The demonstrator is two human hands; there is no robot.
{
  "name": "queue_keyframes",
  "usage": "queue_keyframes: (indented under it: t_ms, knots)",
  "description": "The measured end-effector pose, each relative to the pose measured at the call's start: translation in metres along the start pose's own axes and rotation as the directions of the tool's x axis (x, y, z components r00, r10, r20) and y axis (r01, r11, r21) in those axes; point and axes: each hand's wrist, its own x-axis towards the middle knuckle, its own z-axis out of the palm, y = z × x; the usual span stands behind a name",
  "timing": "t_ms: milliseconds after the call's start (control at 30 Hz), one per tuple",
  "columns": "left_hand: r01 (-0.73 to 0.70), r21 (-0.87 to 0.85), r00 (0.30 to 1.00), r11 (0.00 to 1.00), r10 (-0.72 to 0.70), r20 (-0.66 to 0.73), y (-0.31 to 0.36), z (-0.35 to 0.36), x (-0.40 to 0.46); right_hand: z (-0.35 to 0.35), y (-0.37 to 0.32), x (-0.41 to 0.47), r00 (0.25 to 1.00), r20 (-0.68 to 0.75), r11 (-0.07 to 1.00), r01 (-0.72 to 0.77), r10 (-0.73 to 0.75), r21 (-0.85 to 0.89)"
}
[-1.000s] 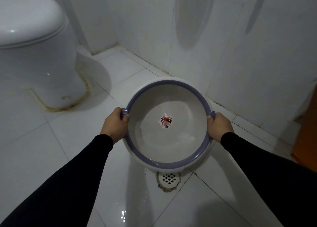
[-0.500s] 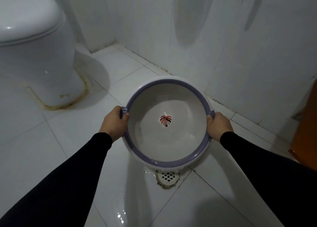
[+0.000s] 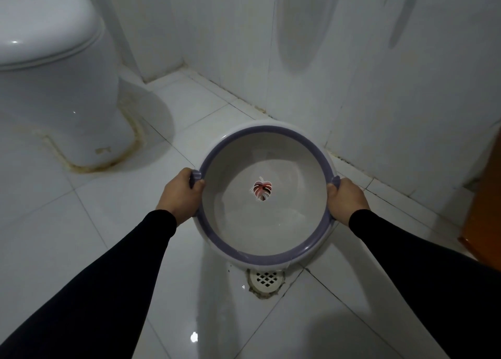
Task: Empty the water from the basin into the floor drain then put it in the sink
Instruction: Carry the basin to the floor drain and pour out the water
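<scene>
A round white basin [image 3: 238,223] with a purple rim and a red leaf print on its bottom is held above the floor, tilted toward me. My left hand [image 3: 180,196] grips its left handle and my right hand [image 3: 345,200] grips its right handle. A little water lies in the near lower part of the basin. The white floor drain [image 3: 266,279] sits in the tiled floor just under the basin's near edge, partly hidden by it. No sink is in view.
A white toilet [image 3: 54,82] stands at the left with stained sealant round its base. White tiled walls [image 3: 379,87] close the far and right sides. An orange-brown wooden object [image 3: 485,209] stands at the right edge. The floor is glossy and wet-looking.
The basin's near edge has shifted slightly back from over the drain, so more of the grate shows. Both hands keep the same grip.
</scene>
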Motion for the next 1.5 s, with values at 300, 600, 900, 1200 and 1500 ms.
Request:
queue_keyframes:
  t_ms: [300,600,900,1200,1500]
  knots:
    - [0.005,-0.009,0.999,1.000,-0.005,0.033,0.001,-0.001,-0.002,-0.001,0.004,-0.001,1.000,0.013,1.000,-0.011,0.011,-0.025]
    - [-0.002,0.005,0.999,1.000,0.001,0.040,0.004,0.001,-0.003,0.000,0.008,-0.001,1.000,0.012,0.999,-0.015,0.015,-0.042]
    - [-0.009,0.007,0.999,1.000,0.009,0.046,0.004,-0.001,-0.005,-0.001,0.010,-0.001,1.000,0.010,0.999,-0.010,0.010,-0.041]
    - [-0.029,0.054,0.998,0.998,0.026,0.054,0.002,-0.003,-0.004,-0.001,0.011,-0.001,1.000,0.014,0.999,-0.019,0.020,-0.043]
    - [-0.045,0.073,0.998,0.996,0.042,0.047,0.001,-0.005,-0.005,0.000,0.010,-0.003,1.000,0.013,0.998,-0.009,0.010,-0.060]
